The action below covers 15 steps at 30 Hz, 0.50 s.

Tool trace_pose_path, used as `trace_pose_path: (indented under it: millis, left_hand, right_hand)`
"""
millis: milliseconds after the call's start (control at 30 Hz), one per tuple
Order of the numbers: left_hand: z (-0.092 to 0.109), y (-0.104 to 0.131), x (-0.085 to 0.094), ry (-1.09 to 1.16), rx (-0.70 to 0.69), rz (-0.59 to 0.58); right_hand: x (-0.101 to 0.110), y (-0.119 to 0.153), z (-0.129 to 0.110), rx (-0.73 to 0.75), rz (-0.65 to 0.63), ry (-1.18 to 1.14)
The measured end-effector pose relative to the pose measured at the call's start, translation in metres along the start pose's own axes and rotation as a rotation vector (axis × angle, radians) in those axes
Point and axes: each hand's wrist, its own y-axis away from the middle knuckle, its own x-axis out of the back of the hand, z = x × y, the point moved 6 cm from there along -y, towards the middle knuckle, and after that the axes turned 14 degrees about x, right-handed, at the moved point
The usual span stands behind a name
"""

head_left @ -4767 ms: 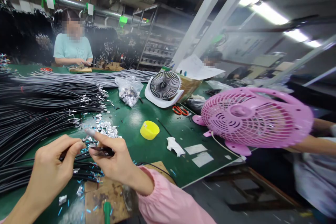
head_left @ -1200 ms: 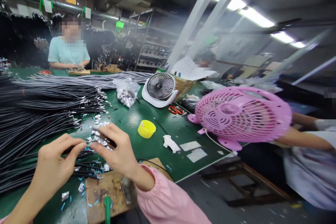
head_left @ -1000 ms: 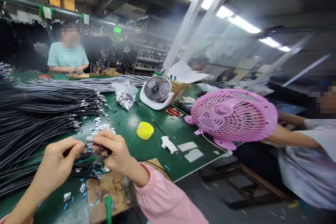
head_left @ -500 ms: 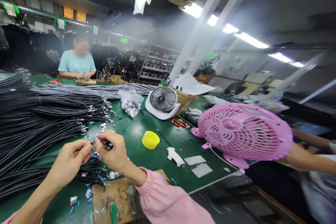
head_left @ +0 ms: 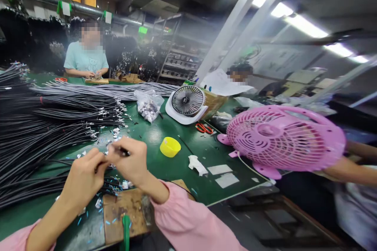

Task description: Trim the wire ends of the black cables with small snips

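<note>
Over the loose cable ends, my left hand (head_left: pixel 84 176) is closed in a pinch on what looks like the end of a black cable, mostly hidden by the fingers. My right hand (head_left: pixel 131 160) is closed too, its fingertips meeting those of the left. A small dark object (head_left: pixel 125 152) shows inside its curled fingers; its kind is not clear. To the left lie bundles of black cables (head_left: pixel 55 133) with stripped, silvery ends. Blue and foil scraps are scattered below my hands, around a worn wooden board (head_left: pixel 113 227) with a green-handled tool (head_left: pixel 126 229) on it.
A yellow tape ring (head_left: pixel 170 147), orange-handled scissors (head_left: pixel 204 128), a small white fan (head_left: pixel 187 102) and a bag of small parts (head_left: pixel 149 106) stand on the green table. A large pink fan (head_left: pixel 282 141) is at right, beside another person's arm. A co-worker (head_left: pixel 86 59) sits across.
The view has tilted down and shifted slightly. My left hand has turned, its knuckles higher and its fingertips now closed up against my right hand, covering the small piece seen between them before.
</note>
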Motion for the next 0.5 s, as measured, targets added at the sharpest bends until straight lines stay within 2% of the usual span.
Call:
trace_pose_path:
  millis: [67,133,200,333,500]
  left_hand:
    - [-0.001,-0.003,0.009,0.048,-0.028,0.076]
    - [-0.003,-0.005,0.018,0.103,-0.044,0.141]
    - [-0.002,-0.007,0.023,0.135,-0.064,0.167]
    - [0.002,-0.006,0.024,0.169,-0.065,0.137]
    - [-0.001,-0.009,0.015,0.214,0.068,-0.027]
  right_hand:
    - [0.007,-0.002,0.015,-0.203,0.046,-0.019]
    - [0.008,-0.003,0.02,-0.268,0.011,-0.078]
    - [0.006,-0.003,0.016,-0.211,-0.047,-0.148]
    - [0.004,0.0,0.003,0.016,-0.078,-0.154]
    - [0.005,0.003,-0.004,0.144,-0.115,-0.084]
